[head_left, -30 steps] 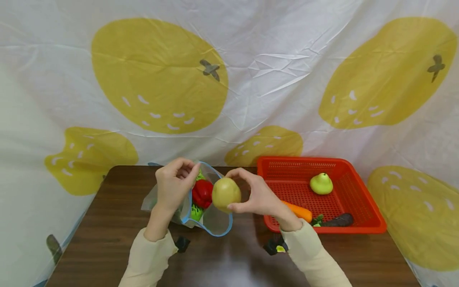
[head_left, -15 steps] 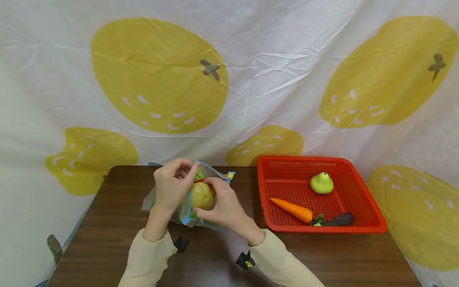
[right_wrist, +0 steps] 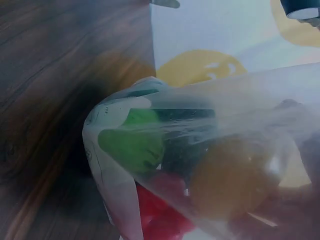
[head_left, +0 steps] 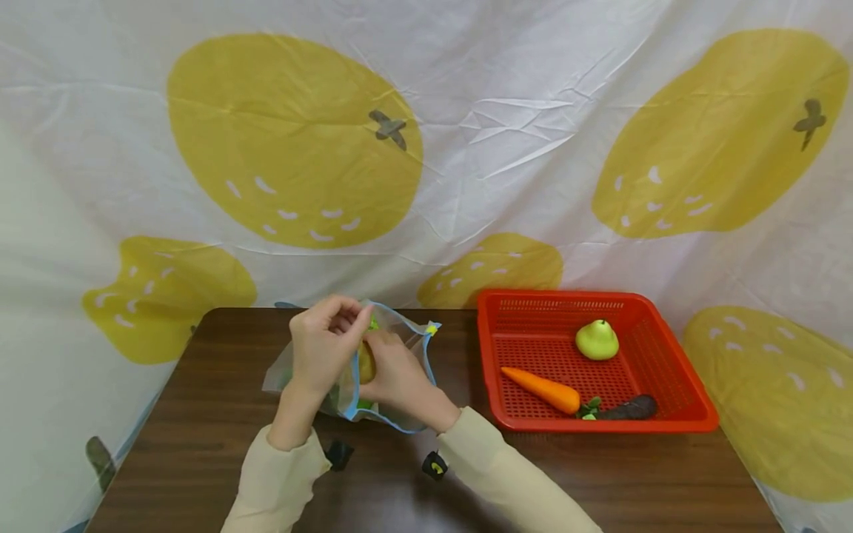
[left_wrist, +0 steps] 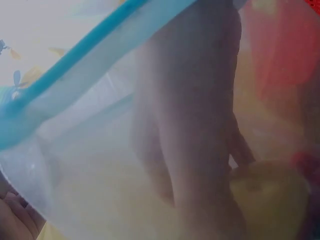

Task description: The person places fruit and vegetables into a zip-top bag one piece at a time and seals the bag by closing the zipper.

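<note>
A translucent zip bag point(head_left: 405, 324) with a blue rim stands open-mouthed on the table, left of centre. At its left edge my left hand point(head_left: 326, 342) pinches the blue rim between thumb and fingers. Inside the mouth, my right hand point(head_left: 401, 376) grips a round yellow fruit point(head_left: 366, 363), much of it hidden behind the rim and fingers. Through the film, the left wrist view shows the fruit point(left_wrist: 270, 197) beside the right hand point(left_wrist: 195, 115). Deeper in the bag, the right wrist view shows a red pepper point(right_wrist: 162, 210) and a green vegetable point(right_wrist: 132, 142).
To the right stands a red plastic basket point(head_left: 693, 385). It holds a green pear point(head_left: 597, 340), a carrot point(head_left: 541, 388) and a dark eggplant point(head_left: 633, 409). Under everything is a brown wooden table point(head_left: 200, 459), with a fruit-printed cloth point(head_left: 480, 148) hanging behind.
My right hand has moved left and down with the yellow fruit, from beside the bag into its mouth. The left hand stays at the rim.
</note>
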The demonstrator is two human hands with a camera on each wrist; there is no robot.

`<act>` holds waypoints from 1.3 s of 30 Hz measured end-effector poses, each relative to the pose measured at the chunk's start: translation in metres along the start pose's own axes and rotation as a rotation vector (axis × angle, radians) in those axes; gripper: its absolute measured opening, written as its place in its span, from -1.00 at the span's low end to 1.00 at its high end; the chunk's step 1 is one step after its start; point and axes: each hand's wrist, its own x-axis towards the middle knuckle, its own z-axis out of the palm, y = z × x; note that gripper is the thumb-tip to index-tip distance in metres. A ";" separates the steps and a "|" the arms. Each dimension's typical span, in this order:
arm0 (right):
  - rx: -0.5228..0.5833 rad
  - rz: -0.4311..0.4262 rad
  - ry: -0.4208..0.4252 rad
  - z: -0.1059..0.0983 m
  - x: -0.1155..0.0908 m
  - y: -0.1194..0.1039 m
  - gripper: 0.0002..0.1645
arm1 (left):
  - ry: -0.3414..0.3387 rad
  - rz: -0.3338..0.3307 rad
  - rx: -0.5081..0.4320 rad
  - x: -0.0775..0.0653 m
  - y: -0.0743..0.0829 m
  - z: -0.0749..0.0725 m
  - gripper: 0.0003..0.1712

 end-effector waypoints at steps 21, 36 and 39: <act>0.324 -0.227 0.240 -0.043 -0.043 -0.004 -0.73 | 0.011 -0.001 -0.002 0.003 -0.001 0.000 -0.82; 0.092 0.460 0.631 -0.149 -0.074 0.137 -0.55 | 0.028 -0.022 -0.015 -0.001 -0.002 0.000 -0.82; 0.059 0.619 0.624 -0.162 -0.082 0.165 -0.43 | 0.024 -0.022 -0.020 -0.001 -0.002 0.000 -0.83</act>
